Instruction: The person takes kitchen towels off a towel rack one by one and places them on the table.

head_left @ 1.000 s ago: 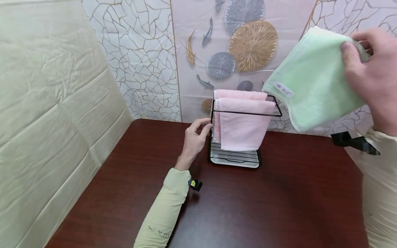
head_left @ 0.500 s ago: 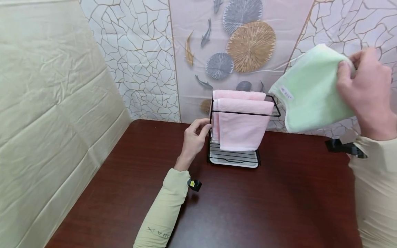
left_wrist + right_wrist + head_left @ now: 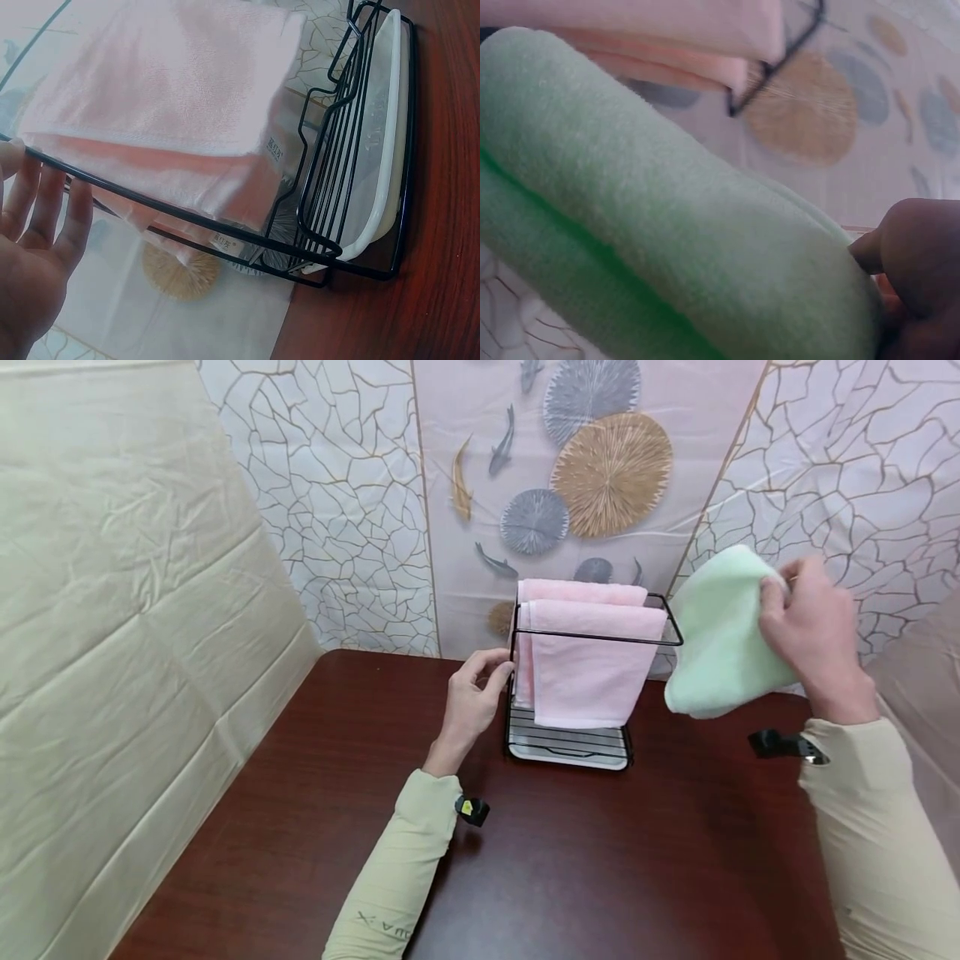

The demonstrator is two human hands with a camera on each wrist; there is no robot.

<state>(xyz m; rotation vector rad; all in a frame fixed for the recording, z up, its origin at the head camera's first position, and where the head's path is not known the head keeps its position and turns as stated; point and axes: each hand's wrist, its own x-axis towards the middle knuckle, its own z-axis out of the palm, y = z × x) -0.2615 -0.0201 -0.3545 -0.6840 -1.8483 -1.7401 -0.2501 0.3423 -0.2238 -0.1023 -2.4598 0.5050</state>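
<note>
A black wire rack (image 3: 672, 620) stands on the table, with two folded pink towels, a front one (image 3: 596, 672) and a back one (image 3: 581, 591), hanging over its upper bars. At the rack's left side post, my left hand (image 3: 467, 708) holds the wire between thumb and fingers; its fingertips touch the bar (image 3: 150, 201) in the left wrist view. My right hand (image 3: 813, 631) pinches a folded light green towel (image 3: 723, 639) by its right edge, in the air beside the rack's right end. The right wrist view has the green towel (image 3: 675, 210) close up, its fold facing the camera.
Beneath the hanging towels, a white tray (image 3: 566, 758) sits in the rack's base. The dark red-brown table (image 3: 540, 860) reaches back to a patterned cloth backdrop (image 3: 360, 502). A cream cloth wall (image 3: 135, 652) stands along the left.
My right hand has brought the green towel down and to the left, closer to the rack's right end. The towel's white label has turned out of sight. My left hand has stayed on the rack.
</note>
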